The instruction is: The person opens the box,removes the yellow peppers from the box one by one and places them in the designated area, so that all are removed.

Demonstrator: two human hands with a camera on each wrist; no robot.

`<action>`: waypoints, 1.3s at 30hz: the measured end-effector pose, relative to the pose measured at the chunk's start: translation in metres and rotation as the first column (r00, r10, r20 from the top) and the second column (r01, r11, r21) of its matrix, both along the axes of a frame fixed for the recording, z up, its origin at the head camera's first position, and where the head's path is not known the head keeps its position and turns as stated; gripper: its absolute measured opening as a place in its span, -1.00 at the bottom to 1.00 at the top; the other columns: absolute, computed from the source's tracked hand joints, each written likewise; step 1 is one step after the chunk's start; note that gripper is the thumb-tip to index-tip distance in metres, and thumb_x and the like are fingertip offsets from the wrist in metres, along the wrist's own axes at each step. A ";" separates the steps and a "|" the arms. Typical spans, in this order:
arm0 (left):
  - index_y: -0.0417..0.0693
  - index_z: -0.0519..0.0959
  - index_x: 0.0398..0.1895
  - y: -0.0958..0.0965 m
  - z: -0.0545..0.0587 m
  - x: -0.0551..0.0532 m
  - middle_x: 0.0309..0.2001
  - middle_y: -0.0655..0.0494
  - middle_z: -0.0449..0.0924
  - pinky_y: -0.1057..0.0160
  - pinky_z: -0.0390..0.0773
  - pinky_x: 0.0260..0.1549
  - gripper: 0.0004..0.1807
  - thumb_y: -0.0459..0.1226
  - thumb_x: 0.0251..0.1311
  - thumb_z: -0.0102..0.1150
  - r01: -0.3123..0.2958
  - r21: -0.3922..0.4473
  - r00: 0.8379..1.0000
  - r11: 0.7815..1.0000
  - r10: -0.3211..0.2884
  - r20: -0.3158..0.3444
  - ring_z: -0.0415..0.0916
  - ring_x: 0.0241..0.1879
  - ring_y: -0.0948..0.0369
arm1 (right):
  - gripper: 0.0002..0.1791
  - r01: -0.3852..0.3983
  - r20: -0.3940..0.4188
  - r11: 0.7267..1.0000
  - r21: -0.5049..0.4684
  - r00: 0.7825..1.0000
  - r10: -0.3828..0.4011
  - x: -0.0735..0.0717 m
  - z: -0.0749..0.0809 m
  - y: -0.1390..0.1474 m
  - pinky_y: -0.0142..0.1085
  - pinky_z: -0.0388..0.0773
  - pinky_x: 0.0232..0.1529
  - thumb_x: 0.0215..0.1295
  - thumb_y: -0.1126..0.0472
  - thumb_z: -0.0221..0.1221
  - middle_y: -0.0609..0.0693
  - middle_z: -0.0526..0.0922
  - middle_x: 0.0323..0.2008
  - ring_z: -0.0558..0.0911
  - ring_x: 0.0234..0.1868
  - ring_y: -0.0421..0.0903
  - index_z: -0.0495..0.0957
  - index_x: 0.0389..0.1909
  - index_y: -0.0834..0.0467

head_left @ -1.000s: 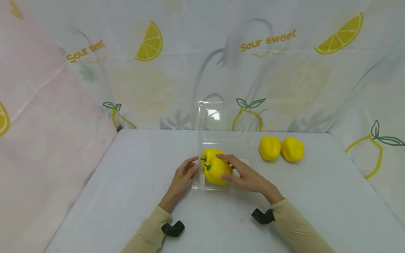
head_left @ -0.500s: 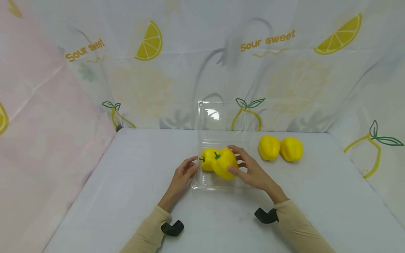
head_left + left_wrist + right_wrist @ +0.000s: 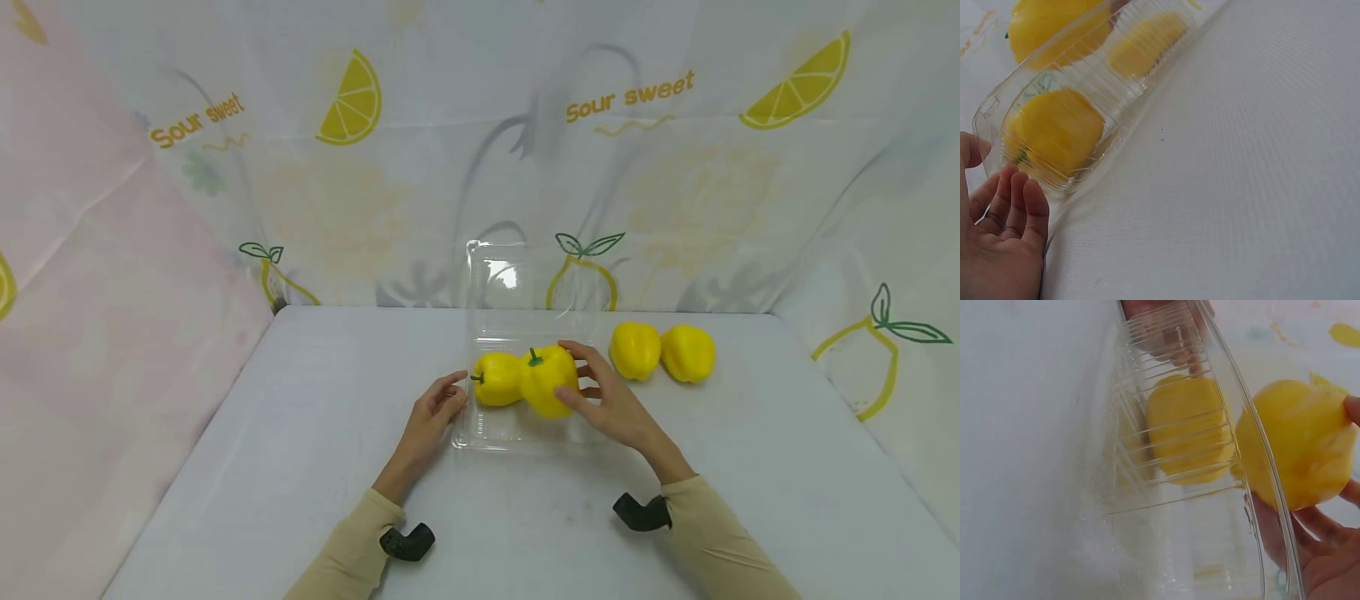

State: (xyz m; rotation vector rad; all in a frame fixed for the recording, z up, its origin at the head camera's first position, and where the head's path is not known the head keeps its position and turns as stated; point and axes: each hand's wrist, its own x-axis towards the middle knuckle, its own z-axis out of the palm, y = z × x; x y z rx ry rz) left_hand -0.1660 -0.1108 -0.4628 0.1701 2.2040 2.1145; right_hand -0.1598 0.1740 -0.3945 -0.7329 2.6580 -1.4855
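My right hand [image 3: 611,404] grips a yellow bell pepper [image 3: 550,383], fingers behind it and thumb in front, its green stem tilted upward. This pepper hangs over the right half of an open clear plastic clamshell container [image 3: 480,433]. Inside the container's left half lies another yellow bell pepper [image 3: 497,379], its stem pointing left. My left hand [image 3: 431,425] holds the container's left edge. In the left wrist view, the thumb overlaps the clear rim and the bent fingertips [image 3: 1035,194] meet the ribbed wall.
Two more yellow bell peppers, a nearer-left one [image 3: 635,351] and a right one [image 3: 687,353], lie side by side at the back right. The clamshell's raised lid [image 3: 487,292] stands against the fruit-printed cloth backdrop [image 3: 427,192]. A white cloth covers the table [image 3: 315,400].
My right hand has carried its bell pepper rightward and slightly back, off the front of the other pepper, over the container's right half. My left hand has stayed at the container's edge.
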 end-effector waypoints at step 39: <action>-0.02 0.44 0.21 0.000 -0.006 -0.002 -0.21 0.11 0.43 0.48 0.44 -0.27 -0.62 -0.26 0.33 0.03 -0.016 -0.041 1.000 0.999 0.016 -0.022 0.40 -0.29 0.29 | -0.38 0.196 0.002 0.980 -0.039 0.980 -0.197 0.005 -0.006 0.041 -0.39 0.57 -0.07 0.36 0.12 0.09 0.11 0.32 0.25 0.48 0.06 0.07 0.09 0.38 0.06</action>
